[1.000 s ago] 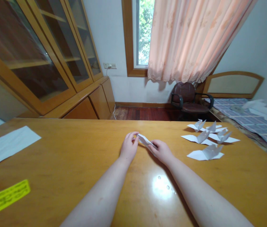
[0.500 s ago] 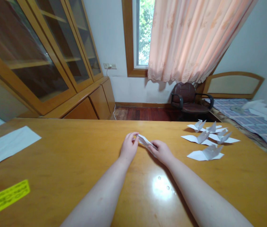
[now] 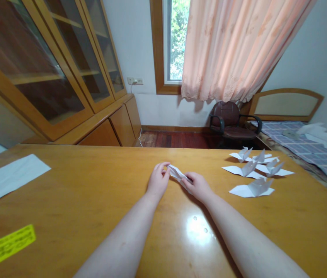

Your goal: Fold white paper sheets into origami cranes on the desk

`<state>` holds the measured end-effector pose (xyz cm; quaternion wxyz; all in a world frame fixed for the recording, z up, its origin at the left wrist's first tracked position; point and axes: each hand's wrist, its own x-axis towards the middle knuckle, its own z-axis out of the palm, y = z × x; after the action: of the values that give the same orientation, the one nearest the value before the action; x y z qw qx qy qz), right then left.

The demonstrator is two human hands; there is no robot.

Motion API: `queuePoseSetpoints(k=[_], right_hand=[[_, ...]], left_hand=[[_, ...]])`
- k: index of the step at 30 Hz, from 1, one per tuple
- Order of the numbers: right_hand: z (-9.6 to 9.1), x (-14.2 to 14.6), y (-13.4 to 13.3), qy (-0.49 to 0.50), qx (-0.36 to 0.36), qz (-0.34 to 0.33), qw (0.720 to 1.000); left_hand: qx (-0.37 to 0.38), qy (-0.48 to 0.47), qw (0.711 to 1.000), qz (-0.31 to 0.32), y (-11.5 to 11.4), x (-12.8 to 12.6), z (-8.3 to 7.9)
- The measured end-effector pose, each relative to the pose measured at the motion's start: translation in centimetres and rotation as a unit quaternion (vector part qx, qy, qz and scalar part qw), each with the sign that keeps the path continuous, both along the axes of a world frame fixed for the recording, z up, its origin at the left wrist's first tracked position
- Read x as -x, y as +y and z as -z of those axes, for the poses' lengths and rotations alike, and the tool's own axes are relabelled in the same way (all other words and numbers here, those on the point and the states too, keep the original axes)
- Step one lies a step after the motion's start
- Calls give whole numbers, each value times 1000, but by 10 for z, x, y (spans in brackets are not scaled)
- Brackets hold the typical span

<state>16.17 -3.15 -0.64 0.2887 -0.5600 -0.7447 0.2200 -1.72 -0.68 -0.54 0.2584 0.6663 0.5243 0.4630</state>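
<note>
A narrow piece of folded white paper [image 3: 176,172] is held between my two hands, just above the middle of the table. My left hand [image 3: 158,178] pinches its far left tip between thumb and fingers. Closed round its near right end is my right hand [image 3: 197,184], which covers part of the folds. To the right of my right hand stand several white paper cranes with spread wings; the nearest paper crane [image 3: 252,189] sits a little in front of the others.
White paper sheets [image 3: 12,179] lie at the left of the wooden table [image 3: 94,200]. Yellow printed overlay text [image 3: 5,247] shows at the lower left. Beyond the table are a glass-door cabinet [image 3: 99,104], an office chair [image 3: 229,119] and a bed [image 3: 311,150].
</note>
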Motion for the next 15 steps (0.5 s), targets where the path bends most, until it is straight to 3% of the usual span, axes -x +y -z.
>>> queuePoseSetpoints(k=[15], right_hand=[[1,0,-1,5,2,5,1000]], left_hand=[[14,-8,1000,-6,0,0,1]])
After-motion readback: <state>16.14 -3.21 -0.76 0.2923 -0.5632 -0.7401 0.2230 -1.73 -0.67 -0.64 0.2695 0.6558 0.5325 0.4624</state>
